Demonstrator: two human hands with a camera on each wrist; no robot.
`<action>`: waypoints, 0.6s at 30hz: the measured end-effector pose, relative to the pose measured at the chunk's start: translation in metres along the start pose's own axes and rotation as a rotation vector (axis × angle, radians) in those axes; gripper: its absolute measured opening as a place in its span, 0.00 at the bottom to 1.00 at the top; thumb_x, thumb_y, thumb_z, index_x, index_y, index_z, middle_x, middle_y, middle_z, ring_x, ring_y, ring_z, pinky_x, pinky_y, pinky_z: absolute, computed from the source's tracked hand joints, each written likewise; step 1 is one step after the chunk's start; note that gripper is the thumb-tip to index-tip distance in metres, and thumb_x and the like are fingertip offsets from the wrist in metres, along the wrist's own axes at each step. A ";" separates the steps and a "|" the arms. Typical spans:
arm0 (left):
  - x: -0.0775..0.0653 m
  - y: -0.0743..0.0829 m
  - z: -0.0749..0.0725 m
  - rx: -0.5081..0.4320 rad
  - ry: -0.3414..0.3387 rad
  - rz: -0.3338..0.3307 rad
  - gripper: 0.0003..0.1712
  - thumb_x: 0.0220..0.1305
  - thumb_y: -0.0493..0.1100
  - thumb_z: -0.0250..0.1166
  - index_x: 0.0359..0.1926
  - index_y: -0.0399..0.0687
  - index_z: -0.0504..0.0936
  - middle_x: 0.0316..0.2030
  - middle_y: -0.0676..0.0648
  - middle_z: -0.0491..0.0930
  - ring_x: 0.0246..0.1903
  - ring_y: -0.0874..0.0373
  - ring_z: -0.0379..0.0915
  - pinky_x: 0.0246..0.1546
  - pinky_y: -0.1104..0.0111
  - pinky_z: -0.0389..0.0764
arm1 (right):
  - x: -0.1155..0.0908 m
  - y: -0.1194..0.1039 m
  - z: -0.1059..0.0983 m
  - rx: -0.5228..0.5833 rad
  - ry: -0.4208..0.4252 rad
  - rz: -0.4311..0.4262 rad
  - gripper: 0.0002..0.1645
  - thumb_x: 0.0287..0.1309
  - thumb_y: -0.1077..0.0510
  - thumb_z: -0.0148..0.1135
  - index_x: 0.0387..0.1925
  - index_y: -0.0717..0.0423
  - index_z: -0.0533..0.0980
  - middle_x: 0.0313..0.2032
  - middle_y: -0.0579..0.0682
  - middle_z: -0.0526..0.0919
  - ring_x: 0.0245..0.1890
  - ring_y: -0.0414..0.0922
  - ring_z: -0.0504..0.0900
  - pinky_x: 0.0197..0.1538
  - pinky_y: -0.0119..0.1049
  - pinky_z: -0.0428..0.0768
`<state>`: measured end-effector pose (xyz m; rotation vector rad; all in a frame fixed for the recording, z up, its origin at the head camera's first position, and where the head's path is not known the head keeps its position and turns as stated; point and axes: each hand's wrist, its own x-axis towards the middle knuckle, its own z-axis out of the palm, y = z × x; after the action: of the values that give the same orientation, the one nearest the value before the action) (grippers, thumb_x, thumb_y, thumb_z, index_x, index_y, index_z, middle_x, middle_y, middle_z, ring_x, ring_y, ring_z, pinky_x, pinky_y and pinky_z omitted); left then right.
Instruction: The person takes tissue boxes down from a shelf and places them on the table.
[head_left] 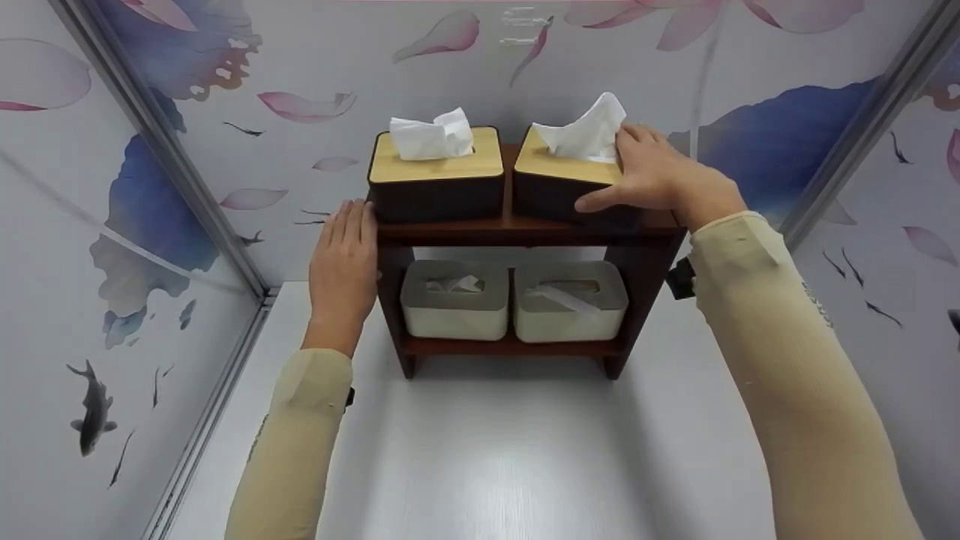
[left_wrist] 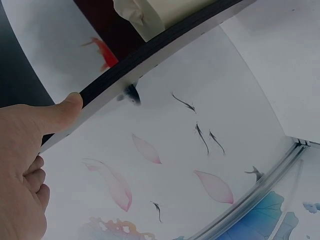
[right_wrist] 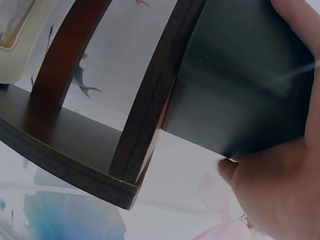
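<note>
A small dark wooden two-tier rack (head_left: 517,234) stands against the back wall. My left hand (head_left: 343,259) grips its left side panel near the top; in the left wrist view the thumb (left_wrist: 67,111) lies over the panel's dark edge. On the top shelf sit two black tissue boxes with light wood lids, a left one (head_left: 435,196) and a right one (head_left: 559,193), each with white tissue standing up. My right hand (head_left: 656,176) holds the right box, thumb across its front and fingers at its right side. The right wrist view shows the box's dark wall (right_wrist: 240,85) against this hand.
On the lower shelf two cream tissue boxes, a left one (head_left: 455,319) and a right one (head_left: 570,321), sit side by side. Printed panels with petals and fish enclose the white surface (head_left: 495,450) at the back and both sides, with metal rails (head_left: 161,142) at the corners.
</note>
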<state>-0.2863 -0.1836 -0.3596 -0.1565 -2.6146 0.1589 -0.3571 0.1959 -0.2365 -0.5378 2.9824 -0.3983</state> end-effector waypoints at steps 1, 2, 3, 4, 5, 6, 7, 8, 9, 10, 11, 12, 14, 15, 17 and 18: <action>0.000 0.000 0.000 -0.001 -0.001 0.000 0.54 0.52 0.41 0.75 0.74 0.35 0.53 0.72 0.36 0.59 0.73 0.45 0.53 0.76 0.58 0.54 | 0.000 0.000 0.000 0.002 0.002 0.000 0.75 0.41 0.26 0.68 0.76 0.58 0.41 0.75 0.62 0.47 0.75 0.64 0.45 0.73 0.64 0.51; 0.000 0.000 0.000 -0.001 0.001 0.000 0.54 0.52 0.40 0.75 0.74 0.34 0.53 0.72 0.36 0.59 0.73 0.45 0.54 0.76 0.58 0.54 | 0.000 -0.001 0.000 0.002 0.005 -0.002 0.74 0.41 0.26 0.68 0.76 0.59 0.42 0.75 0.63 0.48 0.74 0.64 0.46 0.73 0.64 0.52; 0.000 0.000 0.000 -0.002 0.003 0.000 0.54 0.52 0.40 0.75 0.74 0.34 0.54 0.72 0.36 0.59 0.73 0.45 0.54 0.76 0.58 0.54 | 0.000 -0.001 0.000 0.000 0.006 -0.002 0.74 0.41 0.26 0.68 0.76 0.59 0.43 0.74 0.63 0.49 0.74 0.64 0.47 0.73 0.64 0.53; 0.000 -0.001 0.000 -0.002 0.006 0.001 0.54 0.52 0.40 0.75 0.74 0.34 0.54 0.72 0.36 0.59 0.73 0.44 0.54 0.76 0.58 0.54 | 0.000 -0.001 0.000 -0.006 0.007 -0.001 0.74 0.41 0.26 0.67 0.76 0.59 0.43 0.74 0.63 0.50 0.74 0.64 0.48 0.73 0.64 0.53; 0.000 -0.001 0.000 -0.002 0.008 0.001 0.54 0.52 0.40 0.75 0.74 0.34 0.54 0.72 0.36 0.59 0.73 0.44 0.54 0.76 0.58 0.54 | 0.000 -0.002 0.000 -0.012 0.007 -0.001 0.74 0.41 0.25 0.67 0.76 0.60 0.43 0.74 0.63 0.50 0.74 0.64 0.48 0.73 0.64 0.53; -0.001 -0.001 0.000 -0.003 0.011 0.001 0.54 0.52 0.40 0.75 0.73 0.34 0.54 0.72 0.36 0.59 0.73 0.44 0.54 0.76 0.58 0.55 | 0.001 -0.002 0.000 -0.015 0.005 0.001 0.75 0.41 0.25 0.67 0.76 0.61 0.43 0.74 0.63 0.50 0.74 0.64 0.47 0.73 0.63 0.53; -0.001 -0.001 0.000 -0.005 0.016 0.001 0.54 0.52 0.40 0.76 0.73 0.34 0.54 0.72 0.36 0.60 0.73 0.44 0.54 0.76 0.57 0.55 | 0.001 -0.002 0.001 -0.016 0.005 0.002 0.75 0.41 0.25 0.67 0.76 0.61 0.42 0.74 0.63 0.50 0.74 0.64 0.47 0.73 0.63 0.53; -0.001 -0.001 0.000 -0.007 0.019 0.001 0.54 0.52 0.40 0.76 0.73 0.34 0.54 0.72 0.36 0.60 0.73 0.44 0.54 0.76 0.57 0.55 | 0.001 -0.001 0.001 -0.015 0.006 0.004 0.75 0.41 0.25 0.67 0.76 0.61 0.43 0.74 0.63 0.50 0.74 0.64 0.47 0.73 0.63 0.53; -0.001 -0.001 0.001 -0.008 0.022 0.001 0.54 0.52 0.40 0.76 0.73 0.34 0.55 0.71 0.35 0.60 0.73 0.44 0.54 0.76 0.57 0.55 | 0.001 -0.001 0.001 -0.012 0.008 0.004 0.75 0.40 0.25 0.67 0.76 0.61 0.43 0.74 0.64 0.50 0.74 0.64 0.48 0.73 0.63 0.53; -0.001 -0.001 0.001 -0.010 0.025 0.001 0.53 0.52 0.40 0.76 0.73 0.34 0.55 0.71 0.35 0.60 0.73 0.44 0.55 0.76 0.57 0.56 | 0.001 -0.001 0.002 -0.011 0.012 0.003 0.75 0.40 0.25 0.67 0.76 0.61 0.43 0.74 0.64 0.51 0.73 0.64 0.48 0.73 0.63 0.53; -0.001 -0.001 0.001 -0.011 0.024 0.000 0.53 0.52 0.39 0.75 0.73 0.34 0.55 0.72 0.35 0.60 0.73 0.44 0.54 0.76 0.57 0.56 | 0.001 0.000 0.002 -0.011 0.018 0.003 0.75 0.40 0.25 0.67 0.76 0.61 0.44 0.74 0.64 0.52 0.73 0.64 0.49 0.73 0.63 0.53; -0.001 0.000 0.001 -0.012 0.022 0.000 0.53 0.52 0.39 0.75 0.73 0.34 0.55 0.72 0.35 0.60 0.73 0.44 0.54 0.76 0.57 0.56 | 0.001 0.000 0.002 -0.012 0.026 0.002 0.74 0.40 0.25 0.67 0.76 0.61 0.45 0.73 0.64 0.53 0.73 0.64 0.50 0.73 0.62 0.54; -0.001 0.000 0.001 -0.009 0.011 -0.003 0.53 0.53 0.40 0.75 0.73 0.34 0.54 0.72 0.36 0.59 0.73 0.44 0.54 0.76 0.57 0.55 | 0.001 0.001 0.003 -0.012 0.040 0.001 0.73 0.39 0.25 0.68 0.75 0.61 0.48 0.73 0.63 0.55 0.72 0.64 0.51 0.72 0.62 0.55; -0.001 0.000 0.001 -0.003 0.007 -0.005 0.53 0.53 0.40 0.75 0.73 0.34 0.54 0.72 0.36 0.59 0.73 0.45 0.53 0.76 0.57 0.55 | 0.001 0.001 0.003 -0.013 0.049 -0.003 0.71 0.40 0.26 0.68 0.74 0.61 0.50 0.72 0.63 0.57 0.72 0.64 0.52 0.72 0.62 0.56; -0.001 0.001 0.001 0.008 -0.002 -0.009 0.54 0.53 0.41 0.75 0.74 0.34 0.54 0.72 0.36 0.59 0.74 0.45 0.53 0.76 0.57 0.55 | 0.001 0.001 0.003 -0.013 0.066 -0.010 0.68 0.40 0.26 0.68 0.72 0.62 0.54 0.69 0.63 0.61 0.70 0.64 0.55 0.71 0.61 0.57; 0.000 0.001 0.001 0.013 -0.004 -0.011 0.54 0.53 0.42 0.75 0.74 0.35 0.53 0.72 0.37 0.59 0.74 0.45 0.53 0.76 0.58 0.54 | 0.000 0.002 0.003 -0.009 0.073 -0.013 0.67 0.40 0.26 0.68 0.71 0.62 0.56 0.68 0.62 0.62 0.69 0.64 0.56 0.70 0.61 0.58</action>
<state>-0.2865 -0.1830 -0.3609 -0.1367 -2.6173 0.1730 -0.3575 0.1965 -0.2402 -0.5553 3.0533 -0.4137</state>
